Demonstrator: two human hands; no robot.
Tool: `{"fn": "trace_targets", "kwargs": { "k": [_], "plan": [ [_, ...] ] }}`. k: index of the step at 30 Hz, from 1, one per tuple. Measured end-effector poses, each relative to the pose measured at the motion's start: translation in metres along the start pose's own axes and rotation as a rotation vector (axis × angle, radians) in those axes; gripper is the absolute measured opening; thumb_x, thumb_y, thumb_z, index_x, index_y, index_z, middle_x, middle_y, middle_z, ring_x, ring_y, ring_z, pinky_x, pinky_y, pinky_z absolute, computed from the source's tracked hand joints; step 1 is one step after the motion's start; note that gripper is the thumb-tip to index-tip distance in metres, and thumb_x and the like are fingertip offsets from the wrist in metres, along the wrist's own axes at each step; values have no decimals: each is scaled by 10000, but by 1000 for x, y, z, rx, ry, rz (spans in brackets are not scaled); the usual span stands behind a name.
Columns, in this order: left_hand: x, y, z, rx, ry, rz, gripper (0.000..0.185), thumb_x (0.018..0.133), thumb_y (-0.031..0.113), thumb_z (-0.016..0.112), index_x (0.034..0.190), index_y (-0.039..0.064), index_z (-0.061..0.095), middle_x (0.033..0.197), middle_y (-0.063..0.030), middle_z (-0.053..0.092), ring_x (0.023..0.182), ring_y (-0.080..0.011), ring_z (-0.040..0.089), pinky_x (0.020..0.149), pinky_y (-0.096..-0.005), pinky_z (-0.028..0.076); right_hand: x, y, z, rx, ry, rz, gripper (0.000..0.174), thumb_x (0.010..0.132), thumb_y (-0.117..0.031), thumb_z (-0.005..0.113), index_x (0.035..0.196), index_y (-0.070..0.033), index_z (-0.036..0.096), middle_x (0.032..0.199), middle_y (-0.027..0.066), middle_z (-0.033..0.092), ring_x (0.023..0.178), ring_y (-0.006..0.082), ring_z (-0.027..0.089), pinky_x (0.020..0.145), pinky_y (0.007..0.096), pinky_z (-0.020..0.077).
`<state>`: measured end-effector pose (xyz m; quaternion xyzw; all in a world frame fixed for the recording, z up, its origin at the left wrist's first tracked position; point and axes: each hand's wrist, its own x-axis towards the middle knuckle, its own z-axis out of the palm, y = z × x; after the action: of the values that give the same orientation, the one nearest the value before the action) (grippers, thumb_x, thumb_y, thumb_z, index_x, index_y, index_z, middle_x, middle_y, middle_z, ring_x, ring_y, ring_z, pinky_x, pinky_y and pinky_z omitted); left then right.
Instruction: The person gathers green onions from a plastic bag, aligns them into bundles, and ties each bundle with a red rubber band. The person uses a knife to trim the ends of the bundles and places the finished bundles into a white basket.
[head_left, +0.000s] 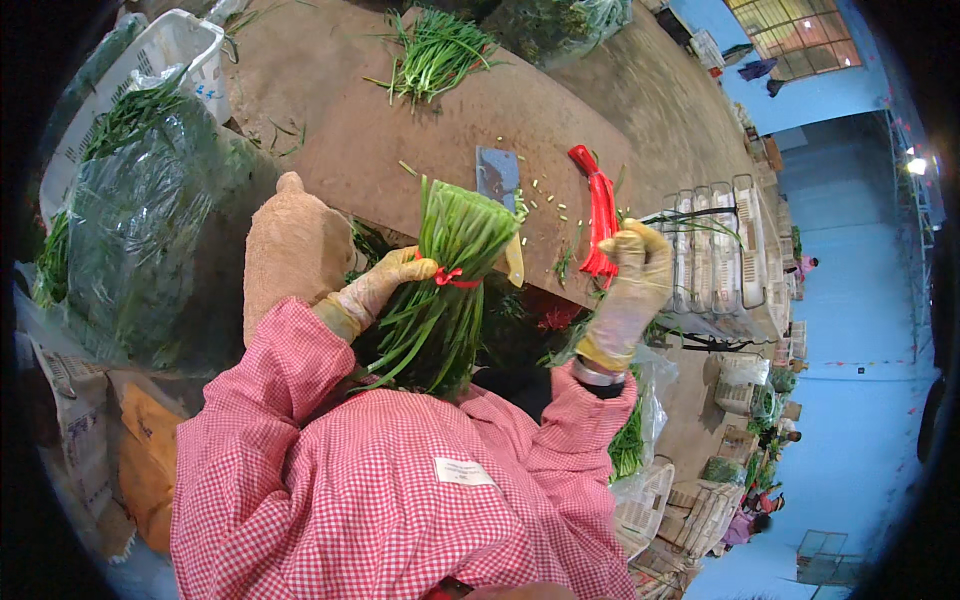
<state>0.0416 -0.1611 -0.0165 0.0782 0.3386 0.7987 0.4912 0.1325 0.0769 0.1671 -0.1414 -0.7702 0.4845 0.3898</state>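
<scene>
My gloved left hand (390, 281) grips a thick bundle of green garlic chives (465, 232) at its red tie (457, 279); the cut ends point up and the leaves hang towards my checked smock. My gloved right hand (636, 259) is raised to the right of the bundle, fingers bent together, beside the lower end of a bunch of red ties (596, 210) on the brown board; whether it pinches one cannot be told. Behind the bundle a cleaver (497, 174) lies on the board, its yellow handle (514, 262) towards me. Small cut stem pieces lie around it.
Loose chives (439, 56) lie at the board's far end (352, 112). At left are a large plastic bag of greens (157, 225), a white crate (202, 52) and a tan cloth-covered object (289, 247). Stacked white crates (712, 255) stand at right; several people work further off.
</scene>
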Motion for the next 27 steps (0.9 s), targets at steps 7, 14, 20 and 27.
{"fn": "trace_targets", "kwargs": {
  "k": [7, 14, 20, 27],
  "plan": [
    [3, 0, -3, 199, 31, 164, 656, 834, 401, 851, 1295, -11, 632, 1184, -45, 704, 1043, -128, 639, 954, -309, 514, -40, 21, 37, -262, -355, 74, 234, 930, -217, 795, 1066, -32, 750, 906, 52, 745, 768, 113, 667, 709, 277, 542],
    [-9, -1, 11, 325, 221, 279, 616, 795, 179, 852, 1331, 1, 607, 1216, -49, 690, 1081, -154, 634, 1002, -323, 496, -66, 30, 74, -358, -157, -81, 322, 853, -190, 853, 1101, -17, 744, 995, 113, 763, 903, 201, 721, 827, 334, 553],
    [-11, 1, 18, 375, 269, 371, 638, 769, 167, 866, 1332, 6, 613, 1216, -49, 697, 1098, -151, 631, 1014, -321, 489, -60, 30, 80, -90, -185, 121, 234, 916, -79, 780, 1130, 6, 744, 1008, 36, 744, 876, 122, 676, 794, 300, 559],
    [-13, -4, 17, 397, 323, 405, 654, 749, 175, 889, 1325, 17, 623, 1225, -39, 700, 1123, -156, 629, 1030, -326, 479, -67, 30, 80, -188, -131, 185, 251, 882, -149, 819, 1093, -21, 770, 919, 69, 768, 746, 105, 685, 686, 301, 556]
  ]
}}
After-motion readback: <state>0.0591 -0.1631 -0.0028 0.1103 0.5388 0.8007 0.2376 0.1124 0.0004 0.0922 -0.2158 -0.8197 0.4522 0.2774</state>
